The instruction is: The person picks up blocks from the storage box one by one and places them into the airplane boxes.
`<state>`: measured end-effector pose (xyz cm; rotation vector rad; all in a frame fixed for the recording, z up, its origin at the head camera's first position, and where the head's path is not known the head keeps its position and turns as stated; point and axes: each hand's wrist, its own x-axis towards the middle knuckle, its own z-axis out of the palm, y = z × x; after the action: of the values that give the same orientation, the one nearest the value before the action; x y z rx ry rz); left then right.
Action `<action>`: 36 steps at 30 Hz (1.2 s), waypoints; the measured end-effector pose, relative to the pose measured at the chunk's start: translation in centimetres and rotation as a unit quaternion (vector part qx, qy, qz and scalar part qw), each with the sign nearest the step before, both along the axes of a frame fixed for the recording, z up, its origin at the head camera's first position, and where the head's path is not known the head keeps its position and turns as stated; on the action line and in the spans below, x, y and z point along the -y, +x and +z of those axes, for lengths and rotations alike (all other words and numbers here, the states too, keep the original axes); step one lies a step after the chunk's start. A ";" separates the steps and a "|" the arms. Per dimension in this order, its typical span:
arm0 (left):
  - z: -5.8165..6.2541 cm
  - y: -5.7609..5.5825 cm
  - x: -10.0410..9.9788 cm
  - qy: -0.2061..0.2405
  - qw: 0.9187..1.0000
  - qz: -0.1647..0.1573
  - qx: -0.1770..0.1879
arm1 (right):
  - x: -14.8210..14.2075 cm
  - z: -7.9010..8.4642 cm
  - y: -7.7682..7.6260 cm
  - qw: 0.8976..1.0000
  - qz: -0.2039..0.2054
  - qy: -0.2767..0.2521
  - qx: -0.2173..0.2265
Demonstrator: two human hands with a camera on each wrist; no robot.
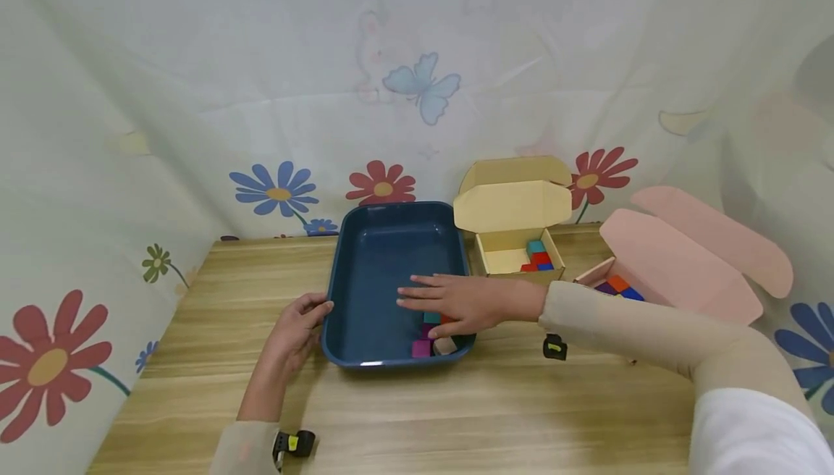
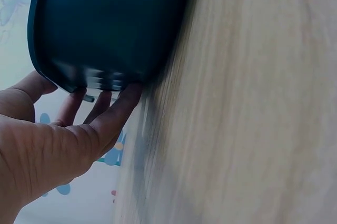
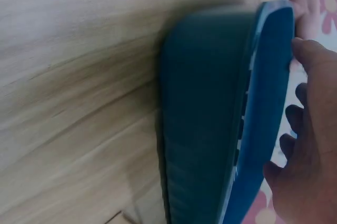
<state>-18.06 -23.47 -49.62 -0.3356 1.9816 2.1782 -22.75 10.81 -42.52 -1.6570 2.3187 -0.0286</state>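
Note:
A dark blue tray [image 1: 374, 294] lies on the wooden table. At its left side my left hand [image 1: 296, 334] holds the rim, thumb on the edge; the left wrist view shows the left hand's fingers [image 2: 124, 111] against the outer wall. My right hand [image 1: 459, 303] is spread palm down over the tray's right part, fingers fairly straight, above several blocks. Among these are a magenta block [image 1: 421, 348], a pale block [image 1: 445, 346] and a teal block [image 1: 431, 317]. The hand partly hides them, and whether it touches any I cannot tell.
An open cream box [image 1: 504, 263] with several coloured blocks stands right of the tray. Farther right, an open pink box [image 1: 677, 261] holds more blocks, partly behind my right sleeve. A flower-printed curtain [image 1: 326, 135] hangs behind the table.

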 end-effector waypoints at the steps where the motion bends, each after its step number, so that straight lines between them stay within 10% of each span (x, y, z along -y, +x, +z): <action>1: 0.0 0.0 0.0 -0.002 1.000 -0.002 0.000 | 0.3 -0.2 0.0 1.000 0.010 0.007 0.002; 15: 0.0 -0.1 0.3 -0.008 1.000 -0.005 0.007 | 4.3 -2.0 0.3 0.976 0.205 0.057 -0.040; 36: -0.5 0.1 0.3 0.008 1.000 -0.017 -0.004 | 6.5 -2.6 0.8 0.969 0.227 0.085 -0.048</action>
<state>-17.98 -23.77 -50.11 -0.2893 1.9582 2.1781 -21.99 4.28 -45.11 -2.0879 1.8855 0.3441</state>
